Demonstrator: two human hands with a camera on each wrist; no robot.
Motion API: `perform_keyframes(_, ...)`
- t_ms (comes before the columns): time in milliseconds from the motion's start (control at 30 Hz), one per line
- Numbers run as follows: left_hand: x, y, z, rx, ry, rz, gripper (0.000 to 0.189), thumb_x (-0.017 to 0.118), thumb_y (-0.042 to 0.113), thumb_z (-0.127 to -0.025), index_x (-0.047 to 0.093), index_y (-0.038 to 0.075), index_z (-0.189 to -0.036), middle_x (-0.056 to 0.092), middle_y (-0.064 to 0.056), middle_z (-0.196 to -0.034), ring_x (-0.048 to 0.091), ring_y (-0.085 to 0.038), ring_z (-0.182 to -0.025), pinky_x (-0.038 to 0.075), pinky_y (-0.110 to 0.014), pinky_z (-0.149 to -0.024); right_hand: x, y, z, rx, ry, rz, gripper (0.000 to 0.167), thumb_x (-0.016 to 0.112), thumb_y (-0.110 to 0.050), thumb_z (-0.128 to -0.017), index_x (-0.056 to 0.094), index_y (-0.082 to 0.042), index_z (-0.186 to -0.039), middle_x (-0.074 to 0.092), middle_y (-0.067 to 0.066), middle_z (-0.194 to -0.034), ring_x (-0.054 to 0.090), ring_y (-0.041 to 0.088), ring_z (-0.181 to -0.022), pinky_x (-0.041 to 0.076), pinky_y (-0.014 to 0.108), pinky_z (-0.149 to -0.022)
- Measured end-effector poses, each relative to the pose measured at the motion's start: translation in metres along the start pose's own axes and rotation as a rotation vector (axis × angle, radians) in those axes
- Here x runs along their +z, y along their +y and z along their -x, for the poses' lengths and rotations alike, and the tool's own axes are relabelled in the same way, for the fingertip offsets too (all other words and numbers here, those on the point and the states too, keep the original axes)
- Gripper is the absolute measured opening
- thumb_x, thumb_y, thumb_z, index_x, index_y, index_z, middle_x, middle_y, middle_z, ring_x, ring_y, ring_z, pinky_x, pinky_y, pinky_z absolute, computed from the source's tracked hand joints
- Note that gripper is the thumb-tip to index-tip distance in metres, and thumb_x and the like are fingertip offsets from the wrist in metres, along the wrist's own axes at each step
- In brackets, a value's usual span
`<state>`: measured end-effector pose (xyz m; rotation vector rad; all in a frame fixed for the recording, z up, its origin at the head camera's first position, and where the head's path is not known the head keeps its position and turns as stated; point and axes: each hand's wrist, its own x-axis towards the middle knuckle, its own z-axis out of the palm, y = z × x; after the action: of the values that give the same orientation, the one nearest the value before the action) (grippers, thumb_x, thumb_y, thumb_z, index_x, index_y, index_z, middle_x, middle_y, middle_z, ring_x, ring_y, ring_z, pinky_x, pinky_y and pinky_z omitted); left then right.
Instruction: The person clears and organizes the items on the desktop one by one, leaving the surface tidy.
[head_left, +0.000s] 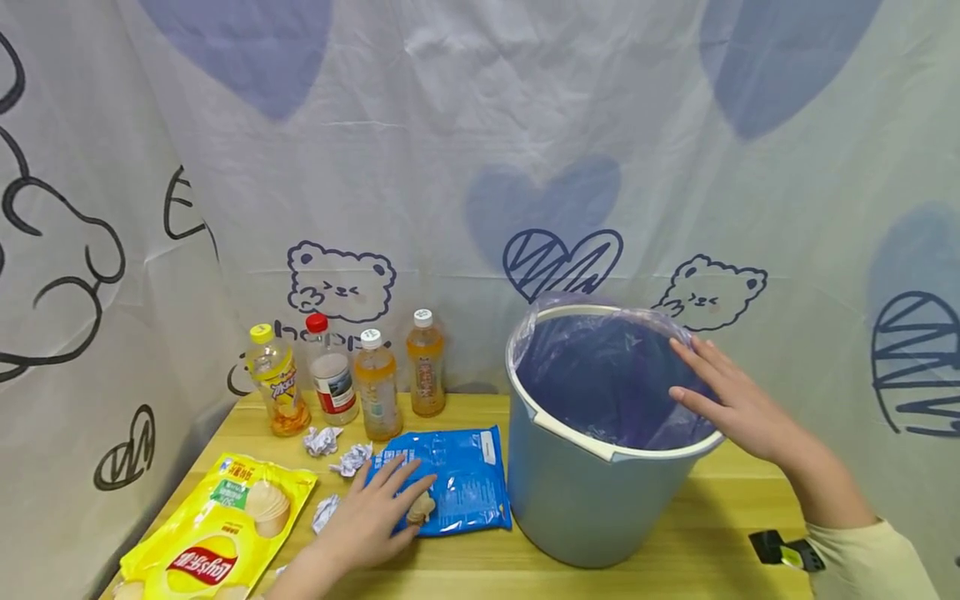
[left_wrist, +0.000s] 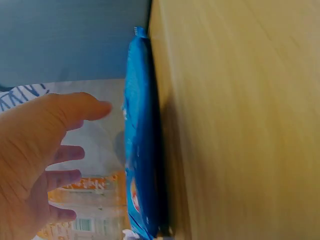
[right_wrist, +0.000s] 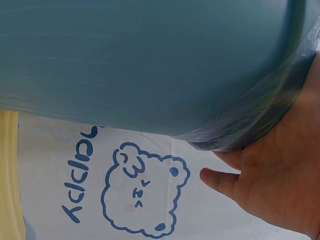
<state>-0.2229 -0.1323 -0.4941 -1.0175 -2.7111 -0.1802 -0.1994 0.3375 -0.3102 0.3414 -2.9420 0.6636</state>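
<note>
A blue snack bag [head_left: 468, 479] lies flat on the wooden table. My left hand [head_left: 371, 508] is spread over the bag's left part with fingers extended. In the left wrist view a gap shows between the thumb [left_wrist: 82, 106] and the blue bag [left_wrist: 141, 135]. To the right stands a grey-blue trash bin [head_left: 585, 500] with a thin purple plastic liner [head_left: 637, 367] folded over its white rim. At the bin's right rim, my right hand [head_left: 738, 408] has its fingers extended over the opening. The right wrist view has this hand [right_wrist: 280, 180] against the liner's outer overhang.
Several drink bottles stand at the back left, among them a red-capped bottle [head_left: 332, 379] and a white-capped one [head_left: 426, 367]. Crumpled paper balls [head_left: 351, 458] lie before them. A yellow chip bag [head_left: 221, 529] is at the left. A black strap [head_left: 786, 552] shows near the right sleeve.
</note>
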Motion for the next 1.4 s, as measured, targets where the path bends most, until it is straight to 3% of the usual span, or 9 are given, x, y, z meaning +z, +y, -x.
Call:
perform_keyframes(233, 0.003, -0.008, 0.003, 0.047, -0.110, 0.002, 0.065, 0.072, 0.028, -0.081, 0.050, 0.022, -0.142, 0.051, -0.011, -0.145, 0.044, -0.039, -0.135, 0.031, -0.071, -0.104, -0.001, -0.001, -0.001, 0.003, 0.009, -0.007, 0.073, 0.049, -0.045, -0.098, 0.013, -0.025, -0.158, 0.001, 0.017, -0.165, -0.004, 0.045, -0.150, 0.006, 0.080, -0.104)
perform_keyframes(533, 0.014, -0.012, 0.002, 0.092, -0.123, -0.013, 0.066, 0.071, 0.019, -0.078, 0.051, 0.022, -0.140, 0.053, -0.012, -0.143, 0.047, -0.039, -0.133, 0.035, -0.072, -0.100, 0.001, 0.001, -0.002, -0.005, 0.015, -0.004, 0.072, 0.049, -0.043, -0.098, 0.015, -0.023, -0.157, 0.003, 0.018, -0.164, -0.003, 0.045, -0.150, 0.007, 0.080, -0.104)
perform_keyframes(767, 0.015, -0.010, -0.002, 0.080, -0.207, 0.061, 0.071, 0.067, 0.008, -0.078, 0.046, 0.024, -0.144, 0.049, -0.013, -0.146, 0.045, -0.039, -0.135, 0.034, -0.072, -0.101, 0.001, 0.001, -0.001, -0.007, 0.016, -0.017, 0.072, 0.049, -0.043, -0.098, 0.015, -0.022, -0.157, 0.003, 0.018, -0.164, -0.004, 0.045, -0.150, 0.006, 0.079, -0.105)
perform_keyframes(1033, 0.019, -0.007, -0.003, 0.089, -0.144, 0.028, 0.057, 0.065, 0.014, -0.088, 0.049, 0.023, -0.142, 0.055, -0.011, -0.140, 0.053, -0.032, -0.127, 0.042, -0.066, -0.097, 0.002, 0.002, -0.001, -0.007, 0.022, -0.018, 0.071, 0.049, -0.043, -0.098, 0.016, -0.023, -0.157, 0.005, 0.019, -0.164, -0.003, 0.045, -0.150, 0.007, 0.079, -0.104)
perform_keyframes(1167, 0.019, -0.007, -0.004, 0.104, -0.129, 0.007, 0.057, 0.067, 0.016, -0.087, 0.051, 0.023, -0.141, 0.057, -0.010, -0.137, 0.056, -0.031, -0.123, 0.045, -0.060, -0.094, 0.002, 0.002, 0.000, -0.009, 0.024, -0.019, 0.071, 0.050, -0.043, -0.097, 0.016, -0.022, -0.157, 0.005, 0.019, -0.164, -0.002, 0.046, -0.150, 0.007, 0.079, -0.104)
perform_keyframes(1267, 0.019, -0.007, -0.004, 0.098, -0.122, 0.012, 0.056, 0.067, 0.016, -0.087, 0.051, 0.023, -0.140, 0.057, -0.010, -0.136, 0.055, -0.032, -0.123, 0.044, -0.063, -0.094, 0.002, 0.002, 0.000, -0.008, 0.023, -0.024, 0.071, 0.049, -0.043, -0.097, 0.016, -0.023, -0.157, 0.005, 0.019, -0.164, -0.002, 0.045, -0.150, 0.007, 0.079, -0.104)
perform_keyframes(1400, 0.020, -0.008, -0.005, 0.069, -0.105, 0.018, 0.045, 0.061, 0.018, -0.094, 0.052, 0.024, -0.138, 0.057, -0.011, -0.135, 0.054, -0.034, -0.123, 0.043, -0.070, -0.092, 0.001, 0.002, 0.000, -0.005, 0.024, -0.034, 0.071, 0.049, -0.043, -0.098, 0.016, -0.024, -0.157, 0.005, 0.018, -0.164, -0.003, 0.045, -0.150, 0.007, 0.079, -0.105)
